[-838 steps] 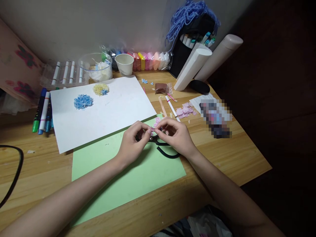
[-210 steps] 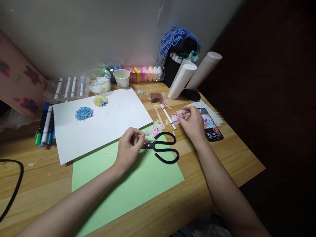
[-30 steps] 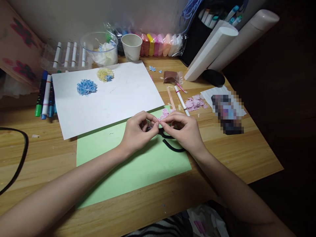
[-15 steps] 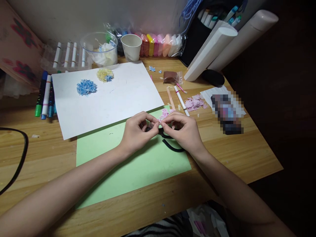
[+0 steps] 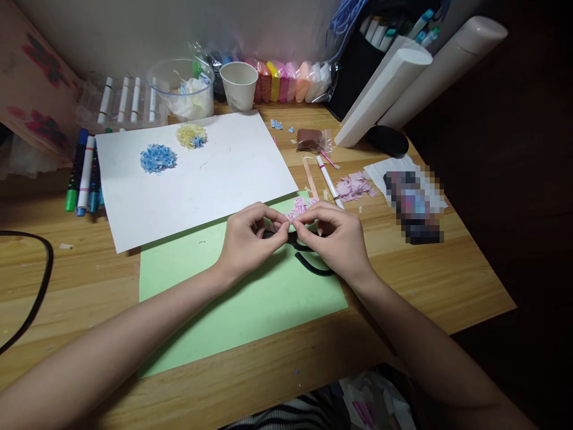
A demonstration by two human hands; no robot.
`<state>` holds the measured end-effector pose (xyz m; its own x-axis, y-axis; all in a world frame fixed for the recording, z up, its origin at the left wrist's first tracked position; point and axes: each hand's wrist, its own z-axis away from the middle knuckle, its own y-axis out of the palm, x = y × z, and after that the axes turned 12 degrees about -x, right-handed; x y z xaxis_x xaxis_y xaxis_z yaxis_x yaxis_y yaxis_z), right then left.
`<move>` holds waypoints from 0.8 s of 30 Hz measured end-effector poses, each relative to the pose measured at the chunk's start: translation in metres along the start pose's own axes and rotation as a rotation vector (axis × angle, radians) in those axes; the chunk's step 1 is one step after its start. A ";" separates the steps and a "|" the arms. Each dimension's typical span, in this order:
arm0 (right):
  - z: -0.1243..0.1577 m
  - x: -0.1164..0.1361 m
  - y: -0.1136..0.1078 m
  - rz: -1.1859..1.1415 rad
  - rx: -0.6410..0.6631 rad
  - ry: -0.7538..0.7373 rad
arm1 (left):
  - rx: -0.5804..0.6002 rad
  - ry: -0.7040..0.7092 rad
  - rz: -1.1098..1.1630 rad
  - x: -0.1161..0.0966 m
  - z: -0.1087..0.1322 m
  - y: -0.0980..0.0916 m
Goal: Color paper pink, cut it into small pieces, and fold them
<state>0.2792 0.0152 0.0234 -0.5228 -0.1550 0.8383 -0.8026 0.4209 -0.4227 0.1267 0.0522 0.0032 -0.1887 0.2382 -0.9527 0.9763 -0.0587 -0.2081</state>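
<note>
My left hand (image 5: 255,239) and my right hand (image 5: 333,239) meet fingertip to fingertip above the green sheet (image 5: 237,310). Each is closed in a pinch on something too small to make out. Beneath them lie black-handled scissors (image 5: 313,266), partly hidden by the fingers. Pink-and-white paper bits (image 5: 299,206) lie just beyond the fingertips, at the green sheet's upper edge. A white sheet (image 5: 215,191) overlaps the green one and bears a blue shredded clump (image 5: 158,158) and a yellow one (image 5: 190,136) with some blue.
Right of my hands are a marker (image 5: 330,182), a wooden stick (image 5: 310,178), a pale pink paper pile (image 5: 355,187) and a blurred-out object (image 5: 414,206). A clear tub (image 5: 190,98), paper cup (image 5: 239,86) and clay packets (image 5: 289,82) stand behind. A black cable (image 5: 47,269) curves at left.
My right hand has shifted very slightly to the right, and the fingertips remain close together. The rest of the scene looks almost the same, with a slight shift of the view.
</note>
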 end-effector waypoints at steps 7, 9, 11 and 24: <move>0.003 -0.002 0.001 0.054 -0.033 -0.112 | 0.005 -0.009 0.000 -0.002 0.000 0.000; 0.003 -0.003 0.001 0.060 -0.036 -0.137 | 0.003 -0.008 -0.001 -0.002 0.000 0.000; 0.003 -0.004 0.001 0.070 -0.040 -0.156 | 0.004 -0.008 -0.001 -0.001 0.000 0.000; 0.004 -0.006 0.000 0.133 -0.052 -0.248 | 0.053 -0.072 0.017 -0.001 -0.002 0.000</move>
<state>0.2810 0.0124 0.0173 -0.6822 -0.3065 0.6639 -0.7096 0.4966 -0.4998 0.1272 0.0538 0.0049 -0.1808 0.1662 -0.9694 0.9729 -0.1143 -0.2010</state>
